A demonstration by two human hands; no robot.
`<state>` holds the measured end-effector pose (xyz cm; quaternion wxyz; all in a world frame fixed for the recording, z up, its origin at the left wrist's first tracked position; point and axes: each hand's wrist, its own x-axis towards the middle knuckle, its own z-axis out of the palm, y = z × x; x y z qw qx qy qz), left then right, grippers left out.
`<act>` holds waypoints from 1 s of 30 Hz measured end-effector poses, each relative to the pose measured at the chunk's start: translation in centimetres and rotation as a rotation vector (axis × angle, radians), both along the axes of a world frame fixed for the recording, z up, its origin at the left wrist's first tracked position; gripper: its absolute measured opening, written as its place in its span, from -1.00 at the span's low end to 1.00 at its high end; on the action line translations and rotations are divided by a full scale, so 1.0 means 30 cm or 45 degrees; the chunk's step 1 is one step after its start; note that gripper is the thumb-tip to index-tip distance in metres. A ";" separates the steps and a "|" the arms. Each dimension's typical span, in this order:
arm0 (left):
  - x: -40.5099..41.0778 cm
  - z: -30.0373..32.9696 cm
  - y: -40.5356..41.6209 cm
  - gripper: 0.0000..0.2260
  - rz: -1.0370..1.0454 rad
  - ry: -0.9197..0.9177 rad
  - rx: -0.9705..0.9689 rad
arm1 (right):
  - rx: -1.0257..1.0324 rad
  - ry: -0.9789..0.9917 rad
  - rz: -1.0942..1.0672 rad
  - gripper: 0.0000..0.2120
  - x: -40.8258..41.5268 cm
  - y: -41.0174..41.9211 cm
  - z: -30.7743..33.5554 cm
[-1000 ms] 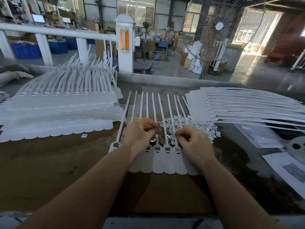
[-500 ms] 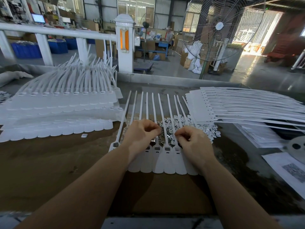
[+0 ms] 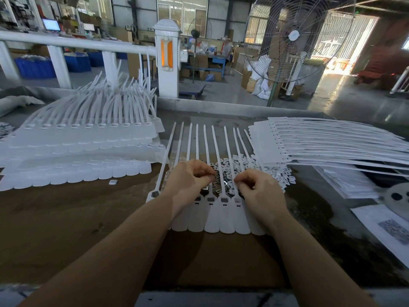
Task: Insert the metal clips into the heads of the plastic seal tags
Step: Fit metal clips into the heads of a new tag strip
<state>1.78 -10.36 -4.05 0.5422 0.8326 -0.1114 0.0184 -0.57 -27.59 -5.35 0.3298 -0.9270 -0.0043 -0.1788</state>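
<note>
Little has moved since the earlier frames: both hands stay hunched at frame centre over the row of seal tags on the surface. Left hand and right hand each have curled fingers with thumb and forefinger pinched together, apparently on a clip; the clip itself cannot be made out. Loose metal clips lie heaped just beyond the fingertips. Insertion likely continues tag by tag; several heads still show open sockets.
</note>
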 end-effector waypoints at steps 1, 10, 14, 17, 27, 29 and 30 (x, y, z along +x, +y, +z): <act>0.001 0.002 0.001 -0.93 0.002 0.008 0.008 | 0.001 0.002 -0.003 -0.88 0.001 0.000 0.000; -0.003 0.032 -0.003 -0.90 -0.049 -0.017 0.048 | 0.015 0.010 0.000 -0.88 0.002 0.002 0.001; -0.005 0.053 -0.016 -0.93 -0.107 -0.039 0.137 | 0.025 0.021 -0.006 -0.88 0.000 0.002 0.003; -0.011 0.053 -0.033 -0.91 -0.136 -0.080 0.271 | 0.020 0.022 -0.004 -0.88 -0.002 0.002 0.003; -0.022 0.052 -0.095 -0.85 -0.180 -0.028 0.693 | 0.188 0.015 -0.011 -0.85 -0.002 -0.001 0.003; -0.022 0.054 -0.107 -0.89 -0.168 -0.044 0.752 | 0.214 0.010 -0.018 -0.86 -0.001 -0.002 0.001; -0.022 0.054 -0.112 -0.89 -0.172 -0.040 0.767 | 0.219 0.010 -0.021 -0.86 -0.001 -0.002 0.001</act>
